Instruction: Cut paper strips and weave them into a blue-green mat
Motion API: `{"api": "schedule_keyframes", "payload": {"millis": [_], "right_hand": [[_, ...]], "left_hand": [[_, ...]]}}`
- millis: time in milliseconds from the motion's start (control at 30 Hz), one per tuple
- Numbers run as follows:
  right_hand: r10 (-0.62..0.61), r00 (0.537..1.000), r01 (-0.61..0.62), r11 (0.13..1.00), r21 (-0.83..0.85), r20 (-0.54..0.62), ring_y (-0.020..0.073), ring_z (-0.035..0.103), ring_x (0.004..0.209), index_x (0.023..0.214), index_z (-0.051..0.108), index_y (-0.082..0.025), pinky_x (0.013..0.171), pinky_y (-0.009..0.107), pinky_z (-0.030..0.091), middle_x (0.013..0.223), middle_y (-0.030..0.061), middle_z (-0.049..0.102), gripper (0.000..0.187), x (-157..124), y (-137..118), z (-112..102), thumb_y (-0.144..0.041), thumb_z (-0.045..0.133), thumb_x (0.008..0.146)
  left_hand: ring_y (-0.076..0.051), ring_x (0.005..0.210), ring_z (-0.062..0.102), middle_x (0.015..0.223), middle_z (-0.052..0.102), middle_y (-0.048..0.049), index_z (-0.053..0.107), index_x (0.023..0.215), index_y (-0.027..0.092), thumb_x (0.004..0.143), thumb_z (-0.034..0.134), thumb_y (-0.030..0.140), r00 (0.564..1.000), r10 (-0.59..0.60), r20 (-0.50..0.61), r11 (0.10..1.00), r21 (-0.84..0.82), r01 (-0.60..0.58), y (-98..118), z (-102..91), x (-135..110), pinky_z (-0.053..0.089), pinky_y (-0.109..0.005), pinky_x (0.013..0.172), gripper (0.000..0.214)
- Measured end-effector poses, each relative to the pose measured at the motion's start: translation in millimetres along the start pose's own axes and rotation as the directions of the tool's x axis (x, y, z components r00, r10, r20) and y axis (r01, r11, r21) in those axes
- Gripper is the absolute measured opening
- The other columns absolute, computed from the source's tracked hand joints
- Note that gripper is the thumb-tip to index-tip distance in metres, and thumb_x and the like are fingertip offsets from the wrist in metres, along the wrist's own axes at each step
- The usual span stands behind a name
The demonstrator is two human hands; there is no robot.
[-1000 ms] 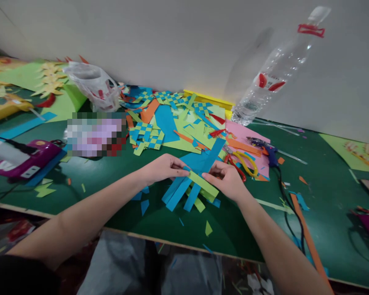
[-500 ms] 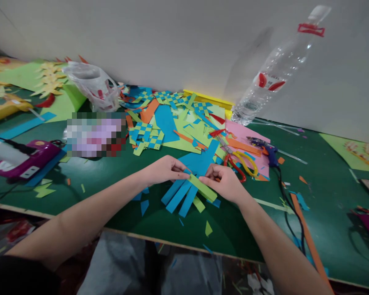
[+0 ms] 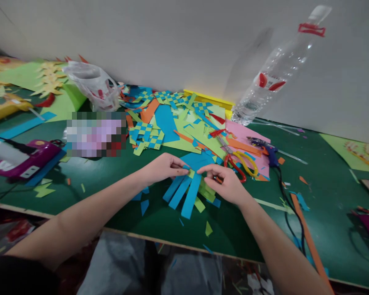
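Note:
A blue paper sheet cut into strips (image 3: 189,198) fans out toward me over the green table. My left hand (image 3: 164,170) pinches the sheet where a light green paper strip (image 3: 192,173) crosses the blue ones. My right hand (image 3: 224,180) has its index finger stretched out, its tip touching the rightmost blue strip near the crossing. Its thumb stands apart below and the other fingers are curled. Part of the green strip shows under that blue strip, toward my right hand. Scissors (image 3: 230,153) with red and yellow handles lie just beyond my right hand.
Woven blue-green paper pieces (image 3: 146,135) and offcuts pile up behind. A tilted plastic bottle (image 3: 270,78) stands by the wall. A blue glue gun (image 3: 272,155) with a black cable lies right; a purple power strip (image 3: 27,159), yellow glue gun (image 3: 10,107) and plastic bag (image 3: 94,84) are left.
The rightmost blue strip now lies over the green strip, which lay on top before. My right hand's index finger has straightened and parted from its thumb. My left hand stays nearly in place.

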State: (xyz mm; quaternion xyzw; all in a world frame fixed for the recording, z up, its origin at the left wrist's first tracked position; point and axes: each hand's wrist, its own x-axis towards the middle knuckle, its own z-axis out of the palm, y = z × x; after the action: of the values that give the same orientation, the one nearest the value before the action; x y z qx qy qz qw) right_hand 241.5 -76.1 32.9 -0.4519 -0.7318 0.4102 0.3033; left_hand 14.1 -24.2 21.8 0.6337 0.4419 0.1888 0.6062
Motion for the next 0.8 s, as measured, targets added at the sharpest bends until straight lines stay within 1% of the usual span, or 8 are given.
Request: {"api": "schedule_keyframes", "payload": {"millis": [67,167,233,367,467,533,633,800], "right_hand": [[0.007,0.995,-0.008,1.000,-0.007,-0.097,0.0092,0.044,0.056,0.099,0.066,-0.020,0.056,0.024,0.038,0.065,-0.0039,0.049,0.019,0,2,0,-0.021,0.052,0.085],[0.072,0.967,-0.067,0.997,0.027,-0.245,0.0116,0.053,0.063,0.099,0.065,-0.020,0.061,0.025,0.043,0.072,-0.0008,0.057,0.020,2,6,-1,-0.032,0.055,0.087],[0.113,0.952,-0.098,0.993,0.068,-0.285,0.0145,0.059,0.073,0.101,0.064,-0.020,0.067,0.028,0.047,0.080,0.0025,0.063,0.025,4,8,-1,-0.039,0.056,0.087],[0.124,0.963,-0.094,0.987,0.133,-0.238,0.0189,0.064,0.090,0.100,0.063,-0.021,0.078,0.033,0.051,0.097,0.0066,0.069,0.028,5,11,1,-0.044,0.059,0.085],[0.104,0.976,-0.075,0.985,0.154,-0.192,0.0195,0.066,0.095,0.103,0.061,-0.022,0.082,0.033,0.052,0.099,0.0060,0.070,0.027,4,12,3,-0.040,0.063,0.084],[0.086,0.982,-0.064,0.989,0.133,-0.169,0.0188,0.067,0.092,0.108,0.060,-0.023,0.081,0.033,0.052,0.097,0.0047,0.071,0.029,4,12,4,-0.037,0.066,0.082],[0.063,0.989,-0.053,0.995,0.079,-0.131,0.0166,0.069,0.079,0.113,0.060,-0.025,0.075,0.032,0.053,0.097,0.0035,0.071,0.031,3,10,3,-0.033,0.065,0.083],[0.045,0.992,-0.040,0.998,0.047,-0.115,0.0141,0.067,0.065,0.113,0.062,-0.026,0.065,0.029,0.052,0.090,0.0010,0.072,0.028,3,7,2,-0.032,0.061,0.086]], "left_hand": [[-0.006,0.050,0.041,0.056,0.058,0.0032,0.074,0.092,0.014,0.072,0.073,0.037,1.000,-0.003,-0.025,1.000,-0.012,0.003,1,-0.1,0,0.034,-0.016,0.046,0.031],[-0.005,0.050,0.043,0.059,0.060,0.0024,0.074,0.092,0.014,0.071,0.074,0.036,0.999,0.003,-0.051,0.999,-0.037,-0.005,3,-0.1,-1,0.034,-0.016,0.047,0.031],[-0.006,0.051,0.045,0.062,0.063,0.0012,0.074,0.092,0.013,0.071,0.074,0.035,0.998,0.012,-0.067,0.998,-0.062,-0.016,3,0.2,-1,0.034,-0.017,0.047,0.030],[-0.006,0.053,0.049,0.066,0.066,-0.0009,0.072,0.088,0.012,0.068,0.076,0.034,0.996,0.013,-0.087,0.993,-0.116,-0.023,5,1.1,-1,0.036,-0.017,0.049,0.031],[-0.007,0.052,0.049,0.064,0.065,-0.0009,0.071,0.087,0.011,0.069,0.076,0.035,0.995,0.022,-0.096,0.993,-0.117,-0.033,5,0.9,-1,0.037,-0.018,0.049,0.030],[-0.006,0.052,0.049,0.064,0.065,-0.0007,0.070,0.088,0.011,0.070,0.075,0.035,0.995,0.026,-0.099,0.993,-0.114,-0.037,4,0.5,-1,0.037,-0.018,0.050,0.030],[-0.007,0.053,0.052,0.067,0.066,-0.0012,0.068,0.089,0.011,0.070,0.076,0.035,0.995,0.009,-0.102,0.990,-0.141,-0.024,3,0.0,-1,0.040,-0.018,0.051,0.031],[-0.007,0.056,0.055,0.070,0.066,-0.0017,0.068,0.090,0.012,0.069,0.077,0.036,0.996,-0.023,-0.081,0.979,-0.205,0.006,2,-0.1,-1,0.043,-0.019,0.055,0.033]]}}
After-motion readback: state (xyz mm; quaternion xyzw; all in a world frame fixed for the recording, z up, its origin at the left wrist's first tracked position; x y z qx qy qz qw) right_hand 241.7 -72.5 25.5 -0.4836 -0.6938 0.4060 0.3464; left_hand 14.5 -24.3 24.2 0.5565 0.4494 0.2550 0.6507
